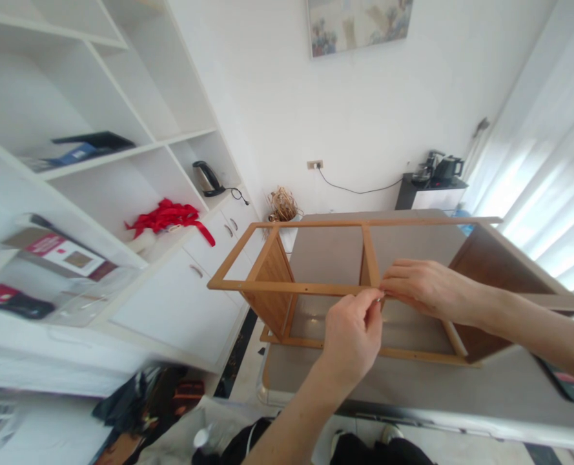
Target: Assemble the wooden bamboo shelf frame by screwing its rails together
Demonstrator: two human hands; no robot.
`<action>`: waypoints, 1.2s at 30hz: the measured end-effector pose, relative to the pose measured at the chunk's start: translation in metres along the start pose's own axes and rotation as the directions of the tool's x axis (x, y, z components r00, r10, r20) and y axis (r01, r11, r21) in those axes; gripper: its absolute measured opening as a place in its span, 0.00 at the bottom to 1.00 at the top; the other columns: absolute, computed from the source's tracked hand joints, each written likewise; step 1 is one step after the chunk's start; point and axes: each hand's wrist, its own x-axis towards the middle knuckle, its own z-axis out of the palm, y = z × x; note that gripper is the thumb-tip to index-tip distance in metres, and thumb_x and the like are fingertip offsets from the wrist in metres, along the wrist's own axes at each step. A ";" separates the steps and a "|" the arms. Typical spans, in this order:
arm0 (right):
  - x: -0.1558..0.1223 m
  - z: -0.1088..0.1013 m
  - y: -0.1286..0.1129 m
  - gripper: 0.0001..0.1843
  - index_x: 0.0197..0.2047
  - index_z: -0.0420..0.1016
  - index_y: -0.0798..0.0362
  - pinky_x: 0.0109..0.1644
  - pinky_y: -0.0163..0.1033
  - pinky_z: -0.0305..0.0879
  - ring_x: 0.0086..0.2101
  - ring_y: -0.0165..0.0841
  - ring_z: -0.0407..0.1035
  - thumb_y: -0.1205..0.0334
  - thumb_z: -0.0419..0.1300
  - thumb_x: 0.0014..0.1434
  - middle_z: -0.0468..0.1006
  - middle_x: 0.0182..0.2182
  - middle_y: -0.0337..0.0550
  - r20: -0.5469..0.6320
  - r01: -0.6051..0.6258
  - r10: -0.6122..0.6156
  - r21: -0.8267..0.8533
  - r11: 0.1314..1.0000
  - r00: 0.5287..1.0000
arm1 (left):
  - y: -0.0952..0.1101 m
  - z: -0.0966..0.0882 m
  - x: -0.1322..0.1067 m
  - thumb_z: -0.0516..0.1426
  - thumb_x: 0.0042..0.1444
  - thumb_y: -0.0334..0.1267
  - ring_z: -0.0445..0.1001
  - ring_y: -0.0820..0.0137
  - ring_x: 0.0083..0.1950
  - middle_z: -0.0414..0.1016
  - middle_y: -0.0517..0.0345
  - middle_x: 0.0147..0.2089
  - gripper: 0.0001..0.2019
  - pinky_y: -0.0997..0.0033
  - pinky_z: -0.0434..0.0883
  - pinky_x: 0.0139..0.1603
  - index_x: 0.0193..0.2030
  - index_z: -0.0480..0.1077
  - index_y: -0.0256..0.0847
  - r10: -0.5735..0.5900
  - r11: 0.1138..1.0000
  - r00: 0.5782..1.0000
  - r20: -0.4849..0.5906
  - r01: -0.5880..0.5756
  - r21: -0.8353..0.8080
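Your left hand (352, 332) pinches a shiny bit (379, 299) at the wooden frame (277, 286); your right hand (420, 284) touches that frame, hold unclear.

Two bare hands (352, 332) (425, 289), one light-brown wooden frame (370, 255), one grey rectangular bench (412, 381), two dark-handled kettles (208, 179) (446, 169), three curved metal cabinet handles (196, 270).

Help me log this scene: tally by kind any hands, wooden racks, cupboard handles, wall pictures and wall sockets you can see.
Hands: 2
Wooden rack: 1
Cupboard handles: 3
Wall picture: 1
Wall socket: 1
Total: 8
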 end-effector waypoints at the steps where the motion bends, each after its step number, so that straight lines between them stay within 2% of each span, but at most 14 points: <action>1: -0.001 0.000 0.001 0.14 0.40 0.75 0.52 0.37 0.37 0.61 0.34 0.33 0.66 0.60 0.48 0.66 0.75 0.33 0.45 0.005 -0.013 0.013 0.025 1.000 1.000 | -0.001 0.000 -0.001 0.52 0.60 0.31 0.75 0.69 0.35 0.78 0.57 0.36 0.11 0.70 0.71 0.39 0.44 0.73 0.43 0.024 1.000 1.000 0.006 -0.024 0.000; 7: -0.005 0.002 0.006 0.13 0.39 0.76 0.51 0.36 0.35 0.61 0.34 0.31 0.68 0.60 0.50 0.66 0.76 0.33 0.44 -0.021 -0.090 0.093 0.113 0.989 0.995 | -0.006 0.001 -0.004 0.51 0.61 0.32 0.75 0.68 0.37 0.78 0.55 0.37 0.12 0.69 0.72 0.41 0.48 0.72 0.42 0.107 0.994 0.994 0.037 -0.107 -0.004; 13: -0.001 0.001 0.004 0.13 0.34 0.75 0.51 0.32 0.34 0.57 0.32 0.31 0.66 0.60 0.51 0.65 0.74 0.29 0.42 -0.021 -0.112 0.112 0.026 0.993 0.993 | -0.007 0.003 -0.003 0.51 0.61 0.33 0.74 0.67 0.37 0.77 0.54 0.37 0.13 0.68 0.72 0.40 0.49 0.71 0.42 0.118 0.989 0.992 0.043 -0.121 0.080; 18: 0.000 -0.001 0.004 0.13 0.32 0.74 0.51 0.32 0.34 0.56 0.32 0.30 0.65 0.61 0.51 0.65 0.75 0.30 0.42 0.007 -0.106 0.106 -0.005 0.994 0.994 | -0.004 0.002 -0.001 0.52 0.60 0.32 0.73 0.67 0.36 0.77 0.54 0.36 0.12 0.67 0.71 0.41 0.49 0.72 0.41 0.118 0.986 0.992 0.050 -0.123 0.113; 30: 0.000 0.000 0.005 0.14 0.34 0.75 0.51 0.33 0.34 0.56 0.32 0.30 0.65 0.60 0.51 0.65 0.75 0.30 0.42 -0.015 -0.084 0.084 0.019 0.996 0.996 | -0.002 -0.002 0.001 0.53 0.60 0.32 0.74 0.67 0.35 0.77 0.55 0.34 0.10 0.67 0.70 0.40 0.44 0.73 0.41 0.111 0.984 0.993 0.029 -0.114 0.135; 36: 0.001 0.000 0.005 0.15 0.32 0.75 0.52 0.33 0.35 0.55 0.31 0.30 0.64 0.60 0.50 0.65 0.75 0.29 0.42 -0.024 -0.049 0.049 0.006 0.999 0.999 | -0.001 -0.003 0.001 0.53 0.60 0.32 0.73 0.68 0.36 0.77 0.56 0.34 0.10 0.67 0.69 0.41 0.44 0.73 0.42 0.124 0.979 0.990 0.066 -0.133 0.156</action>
